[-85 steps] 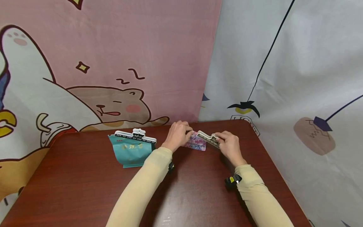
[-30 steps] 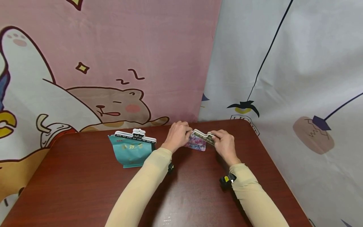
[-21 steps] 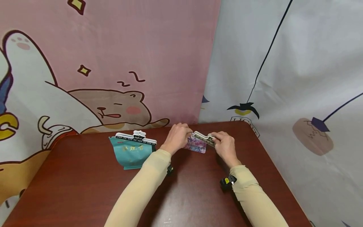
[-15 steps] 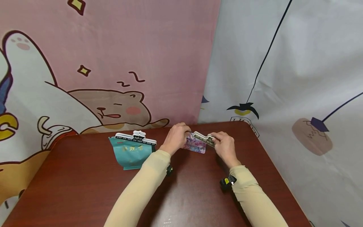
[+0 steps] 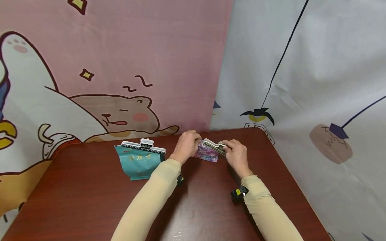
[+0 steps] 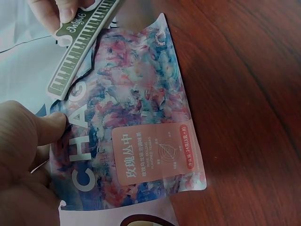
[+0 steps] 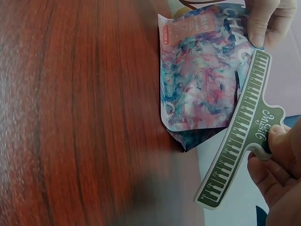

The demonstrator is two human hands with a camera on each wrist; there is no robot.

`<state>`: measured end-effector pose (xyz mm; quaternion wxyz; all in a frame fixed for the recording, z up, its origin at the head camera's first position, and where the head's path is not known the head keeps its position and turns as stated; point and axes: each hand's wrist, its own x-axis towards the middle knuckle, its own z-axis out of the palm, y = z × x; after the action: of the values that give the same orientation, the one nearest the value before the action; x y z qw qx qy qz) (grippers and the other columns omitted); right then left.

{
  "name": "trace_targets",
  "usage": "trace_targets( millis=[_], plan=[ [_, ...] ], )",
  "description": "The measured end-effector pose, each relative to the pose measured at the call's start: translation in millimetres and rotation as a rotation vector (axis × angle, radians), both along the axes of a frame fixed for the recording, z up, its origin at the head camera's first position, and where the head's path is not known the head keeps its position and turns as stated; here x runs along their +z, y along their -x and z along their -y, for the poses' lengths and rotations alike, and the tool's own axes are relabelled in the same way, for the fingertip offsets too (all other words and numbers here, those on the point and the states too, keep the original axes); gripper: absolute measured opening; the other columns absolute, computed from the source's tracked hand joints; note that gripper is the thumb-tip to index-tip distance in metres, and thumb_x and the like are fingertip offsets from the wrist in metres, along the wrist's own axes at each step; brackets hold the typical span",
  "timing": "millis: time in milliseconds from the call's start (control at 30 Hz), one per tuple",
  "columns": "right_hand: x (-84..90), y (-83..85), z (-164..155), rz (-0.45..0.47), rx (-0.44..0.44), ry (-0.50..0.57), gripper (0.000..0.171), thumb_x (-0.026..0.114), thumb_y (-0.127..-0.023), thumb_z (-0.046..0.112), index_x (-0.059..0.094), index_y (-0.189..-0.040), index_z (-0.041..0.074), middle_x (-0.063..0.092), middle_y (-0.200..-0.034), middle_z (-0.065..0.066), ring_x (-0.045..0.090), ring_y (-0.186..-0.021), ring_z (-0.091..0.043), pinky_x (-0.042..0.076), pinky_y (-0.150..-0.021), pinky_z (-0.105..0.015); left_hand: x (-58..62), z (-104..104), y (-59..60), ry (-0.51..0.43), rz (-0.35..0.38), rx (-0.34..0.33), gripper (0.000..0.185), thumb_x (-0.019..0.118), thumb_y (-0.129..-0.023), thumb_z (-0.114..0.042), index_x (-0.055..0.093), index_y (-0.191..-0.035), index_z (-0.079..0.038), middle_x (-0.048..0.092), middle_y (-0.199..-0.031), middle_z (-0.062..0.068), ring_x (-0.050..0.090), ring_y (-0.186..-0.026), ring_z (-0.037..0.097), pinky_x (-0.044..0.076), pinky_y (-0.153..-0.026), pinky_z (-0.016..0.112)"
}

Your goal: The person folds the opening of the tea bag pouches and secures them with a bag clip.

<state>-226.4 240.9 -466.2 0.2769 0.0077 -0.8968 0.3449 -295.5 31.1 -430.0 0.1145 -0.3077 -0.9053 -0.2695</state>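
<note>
- The left hand (image 5: 187, 144) pinches the top corner of a pink-and-blue marbled pouch (image 5: 207, 153), thumb pressed on its printed face (image 6: 141, 141).
- The right hand (image 5: 236, 156) grips the handle of a green piano-key clip (image 5: 213, 146), fingers curled round it.
- In the right wrist view, the clip (image 7: 240, 136) lies along the pouch's upper edge (image 7: 200, 89); whether its jaws are closed on the pouch cannot be told.
- The pouch rests near the far edge of the dark red wooden counter (image 5: 90, 201), between the two hands.
- To the left, apart from them, a teal pouch (image 5: 138, 162) lies with a white piano-key clip (image 5: 143, 146) clamped across its top.
- Cartoon-printed cloths (image 5: 120, 67) hang behind the counter.
</note>
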Motion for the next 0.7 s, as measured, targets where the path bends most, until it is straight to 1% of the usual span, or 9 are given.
trace_targets(
  millis=[367,567,700],
  plan=[
    [-1.3,1.9,3.7,-0.011,-0.013,0.012,0.019,0.076,-0.086,-0.005,0.081,-0.103,0.001,0.075,-0.095,-0.015,0.071,-0.090,-0.037,0.054,-0.084,-0.053,-1.9,0.5,0.5,-0.024,0.006,0.000,0.011,0.071,-0.097,-0.006,0.082,-0.099,-0.007,0.070,-0.089,0.005,0.068,-0.083,0.021,0.059,-0.077,0.033],
    [-1.7,2.1,4.5,-0.037,-0.017,0.007,0.018,0.076,-0.084,-0.008,0.081,-0.100,-0.001,0.075,-0.094,-0.016,0.070,-0.089,-0.038,0.054,-0.083,-0.053,-2.6,3.0,-0.5,-0.055,0.043,-0.012,0.011,0.071,-0.097,-0.007,0.081,-0.102,-0.008,0.070,-0.093,0.005,0.067,-0.086,0.019,0.059,-0.079,0.032],
    [-1.1,2.1,5.4,-0.043,-0.019,0.014,0.020,0.075,-0.083,-0.009,0.080,-0.100,-0.001,0.074,-0.093,-0.016,0.070,-0.088,-0.037,0.054,-0.082,-0.052,-2.5,6.6,0.3,-0.081,0.032,-0.013,0.011,0.070,-0.098,-0.007,0.080,-0.102,-0.007,0.069,-0.096,0.006,0.067,-0.087,0.019,0.059,-0.080,0.033]
  ],
)
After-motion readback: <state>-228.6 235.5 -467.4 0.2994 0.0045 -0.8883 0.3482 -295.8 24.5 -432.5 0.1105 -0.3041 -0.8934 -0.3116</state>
